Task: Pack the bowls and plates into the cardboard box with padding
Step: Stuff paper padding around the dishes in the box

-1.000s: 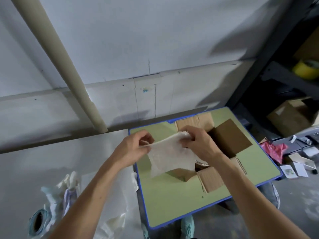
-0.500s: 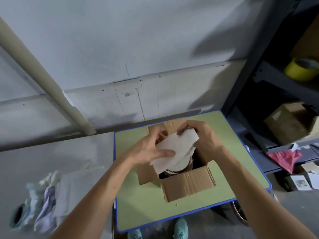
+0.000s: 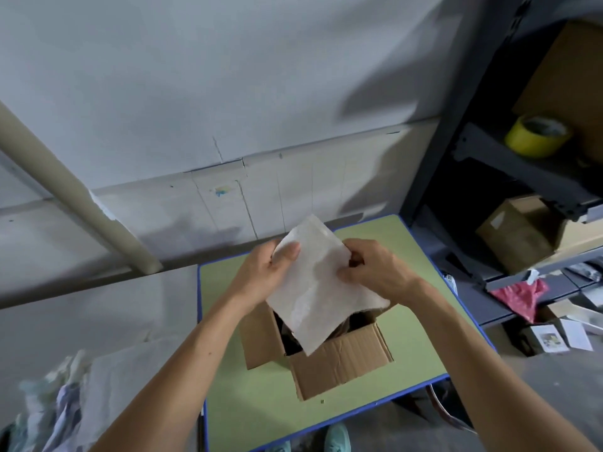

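- The padding sheet [image 3: 310, 295] now sits higher and flatter than half a second ago. Then it was folded down over the mouth of the cardboard box [image 3: 339, 363]; now its far corner stands up above both hands and only its near corner dips into the opening.
- The left hand [image 3: 261, 278] pinches the sheet's left edge, thumb on top. The right hand [image 3: 378, 272] is curled round the right edge — both are clamped on the paper, close together.
- I judge this to be a re-spreading or refolding of the sheet before it goes in as a layer, so the padding step is not yet done.
- The box stands open near the middle of the green bench [image 3: 261, 402], flaps splayed outward. Its inside is dark and mostly hidden by the sheet, so I cannot tell which bowls or plates are in it.
- A heap of wrapping material [image 3: 65, 402] lies to the left, off the bench — likely the padding supply.
- To the right are a dark shelf unit [image 3: 483, 148] with a yellow tape roll [image 3: 535, 137], and a pink cloth [image 3: 518, 293] lower down, all well apart from the box.
- Nothing blocks the opening except the sheet itself; the near flap lies flat, out of the way.
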`<state>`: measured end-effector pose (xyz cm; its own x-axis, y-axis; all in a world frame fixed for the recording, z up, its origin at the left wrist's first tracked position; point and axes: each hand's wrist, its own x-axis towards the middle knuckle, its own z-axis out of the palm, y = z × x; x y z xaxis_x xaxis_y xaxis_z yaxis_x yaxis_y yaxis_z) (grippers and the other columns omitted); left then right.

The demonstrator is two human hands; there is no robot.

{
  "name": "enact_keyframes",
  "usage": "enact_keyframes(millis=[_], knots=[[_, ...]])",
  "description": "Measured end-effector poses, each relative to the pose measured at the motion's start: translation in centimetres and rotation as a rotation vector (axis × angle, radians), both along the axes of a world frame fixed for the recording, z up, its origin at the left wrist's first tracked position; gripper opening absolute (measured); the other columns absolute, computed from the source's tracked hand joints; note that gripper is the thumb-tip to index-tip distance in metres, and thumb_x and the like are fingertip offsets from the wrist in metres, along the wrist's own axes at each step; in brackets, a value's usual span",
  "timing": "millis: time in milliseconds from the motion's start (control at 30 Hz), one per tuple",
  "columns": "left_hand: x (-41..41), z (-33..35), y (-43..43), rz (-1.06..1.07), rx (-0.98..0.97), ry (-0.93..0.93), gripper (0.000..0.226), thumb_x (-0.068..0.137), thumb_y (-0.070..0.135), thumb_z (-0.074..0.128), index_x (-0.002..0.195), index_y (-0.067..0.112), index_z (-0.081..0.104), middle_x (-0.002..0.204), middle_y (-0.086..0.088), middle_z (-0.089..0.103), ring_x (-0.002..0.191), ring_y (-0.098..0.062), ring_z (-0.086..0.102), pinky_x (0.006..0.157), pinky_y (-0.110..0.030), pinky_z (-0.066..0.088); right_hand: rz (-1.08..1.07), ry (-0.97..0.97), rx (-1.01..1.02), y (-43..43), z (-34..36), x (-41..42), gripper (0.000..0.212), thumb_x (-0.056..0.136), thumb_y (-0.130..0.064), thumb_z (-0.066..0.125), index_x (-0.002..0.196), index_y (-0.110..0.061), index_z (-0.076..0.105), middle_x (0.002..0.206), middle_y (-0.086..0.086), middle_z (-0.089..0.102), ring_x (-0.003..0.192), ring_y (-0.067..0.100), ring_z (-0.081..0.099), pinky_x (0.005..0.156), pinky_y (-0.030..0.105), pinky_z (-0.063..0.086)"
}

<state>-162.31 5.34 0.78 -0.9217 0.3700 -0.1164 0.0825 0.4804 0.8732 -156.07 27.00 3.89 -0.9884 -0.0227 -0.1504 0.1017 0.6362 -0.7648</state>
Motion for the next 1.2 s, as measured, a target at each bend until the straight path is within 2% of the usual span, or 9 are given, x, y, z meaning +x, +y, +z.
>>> enact_keyframes(millis=[67, 267, 400, 533, 700, 833, 967, 1067, 1200], knots=[[-0.5, 0.4, 0.1, 0.071, 0.048, 0.024, 0.026, 0.092, 0.045, 0.063, 0.108, 0.025, 0.059, 0.091, 0.008, 0.068, 0.082, -0.005, 0.065, 0.068, -0.018, 0.047, 0.018, -0.005, -0.093, -0.1, 0.5, 0.0, 0.027, 0.078, -0.002, 0.064, 0.08, -0.029, 0.063, 0.063, -0.016, 0.058, 0.063, 0.003, 0.052, 0.058, 0.011, 0.038], [-1.3, 1.1, -0.5, -0.018, -0.006, 0.179, 0.048, 0.093, 0.018, 0.056, 0.127, 0.049, 0.042, 0.101, 0.006, 0.063, 0.091, -0.01, 0.062, 0.078, -0.029, 0.05, 0.02, 0.043, -0.194, -0.8, 0.9, -0.5, 0.053, 0.09, -0.006, 0.058, 0.131, -0.039, 0.052, 0.054, -0.009, 0.046, 0.056, 0.005, 0.043, 0.057, 0.015, 0.035], [-1.6, 1.1, -1.1, 0.035, 0.015, 0.164, 0.045, 0.095, 0.014, 0.049, 0.128, 0.044, 0.04, 0.084, 0.005, 0.063, 0.074, -0.009, 0.058, 0.072, -0.029, 0.045, 0.041, 0.119, -0.278, -1.8, 0.9, -0.4, 0.059, 0.095, -0.003, 0.053, 0.137, -0.044, 0.048, 0.063, 0.005, 0.053, 0.062, 0.011, 0.044, 0.066, 0.018, 0.04], [-1.3, 0.7, -1.5, -0.049, -0.105, 0.224, 0.029, 0.098, 0.039, 0.048, 0.126, 0.034, 0.04, 0.115, 0.007, 0.056, 0.103, -0.007, 0.057, 0.089, -0.03, 0.046, 0.033, 0.149, -0.322, -2.8, 0.4, -0.6, 0.032, 0.094, -0.002, 0.058, 0.114, -0.024, 0.071, 0.084, -0.005, 0.067, 0.076, 0.005, 0.057, 0.076, 0.018, 0.045], [-0.1, 1.3, -1.7, -0.362, -0.324, 0.185, 0.088, 0.075, 0.075, 0.058, 0.149, 0.039, 0.027, 0.152, 0.011, 0.034, 0.138, -0.008, 0.034, 0.114, -0.038, 0.028, 0.007, 0.074, -0.33, -2.6, 0.5, -0.5, 0.046, 0.085, -0.003, 0.069, 0.124, -0.024, 0.063, 0.066, -0.021, 0.057, 0.066, 0.001, 0.052, 0.067, 0.012, 0.043], [0.0, 0.9, -1.5, -0.31, -0.341, 0.267, 0.049, 0.089, 0.034, 0.063, 0.134, 0.036, 0.046, 0.119, 0.007, 0.065, 0.108, -0.016, 0.06, 0.089, -0.039, 0.047, -0.129, 0.113, -0.242, -3.1, 0.2, -0.7, 0.031, 0.082, -0.01, 0.072, 0.106, -0.029, 0.068, 0.084, -0.013, 0.07, 0.08, 0.006, 0.064, 0.072, 0.024, 0.051], [-0.5, 1.3, -0.9, -0.31, -0.403, 0.362, 0.02, 0.092, 0.026, 0.054, 0.11, 0.031, 0.059, 0.086, 0.001, 0.068, 0.084, -0.026, 0.062, 0.07, -0.04, 0.05, -0.232, 0.325, 0.261, -2.8, -0.9, -0.6, 0.019, 0.077, -0.027, 0.077, 0.094, -0.029, 0.069, 0.1, -0.009, 0.053, 0.097, 0.01, 0.049, 0.07, 0.023, 0.047], [-1.2, 1.2, -0.1, -0.294, -0.368, 0.418, 0.016, 0.088, 0.027, 0.056, 0.102, 0.031, 0.061, 0.08, 0.005, 0.068, 0.08, -0.026, 0.063, 0.068, -0.038, 0.05, -0.127, 0.337, 0.397, -2.1, -0.9, -0.5, 0.025, 0.073, -0.032, 0.079, 0.092, -0.027, 0.064, 0.111, -0.007, 0.052, 0.105, 0.015, 0.045, 0.07, 0.029, 0.046], [-1.4, 0.8, 2.3, -0.28, -0.36, 0.476, 0.032, 0.083, 0.022, 0.055, 0.11, 0.039, 0.06, 0.087, 0.006, 0.071, 0.085, -0.025, 0.065, 0.069, -0.037, 0.05, -0.078, 0.308, 0.43, -1.6, -0.2, -0.3, 0.024, 0.082, -0.022, 0.061, 0.102, -0.034, 0.056, 0.084, -0.004, 0.067, 0.078, 0.027, 0.06, 0.062, 0.034, 0.046]])
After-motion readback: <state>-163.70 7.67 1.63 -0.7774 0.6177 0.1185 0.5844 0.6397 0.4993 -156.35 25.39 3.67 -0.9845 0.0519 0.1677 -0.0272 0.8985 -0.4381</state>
